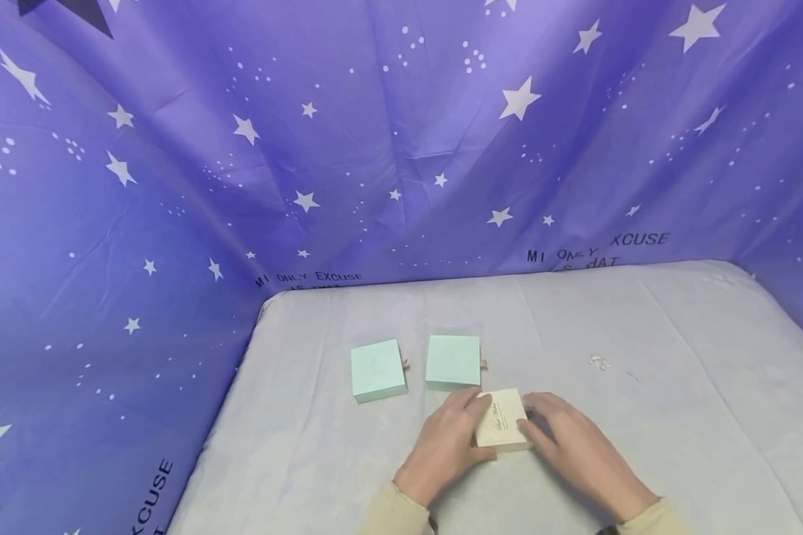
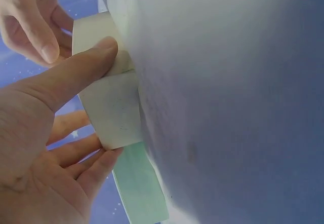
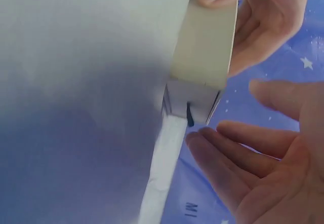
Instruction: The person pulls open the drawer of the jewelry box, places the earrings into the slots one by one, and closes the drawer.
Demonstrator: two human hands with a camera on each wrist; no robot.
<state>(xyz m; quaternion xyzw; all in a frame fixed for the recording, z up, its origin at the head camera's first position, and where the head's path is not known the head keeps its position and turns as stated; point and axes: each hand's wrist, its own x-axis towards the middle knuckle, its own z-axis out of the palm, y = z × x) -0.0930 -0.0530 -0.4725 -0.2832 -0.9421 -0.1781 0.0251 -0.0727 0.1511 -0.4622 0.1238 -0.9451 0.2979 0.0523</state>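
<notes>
A small cream box (image 1: 502,420) with dark lettering on its lid lies on the bed-like surface, between both hands. My left hand (image 1: 444,438) grips it from the left, thumb along the front side and fingers at the far side. A short dark pull tab (image 3: 190,115) sticks out of the box's right end, which looks like a drawer front. Close to that end is my right hand (image 1: 575,446); in the right wrist view its thumb and fingers are spread apart, with nothing held between them, and the fingertips lie near the tab.
Two mint-green boxes (image 1: 378,370) (image 1: 453,362) with small tan tabs stand behind the cream box, to its left. Some tiny pale pieces (image 1: 598,362) lie on the grey-white cloth (image 1: 676,416) to the right. A purple star-patterned curtain (image 1: 388,148) encloses the back and sides.
</notes>
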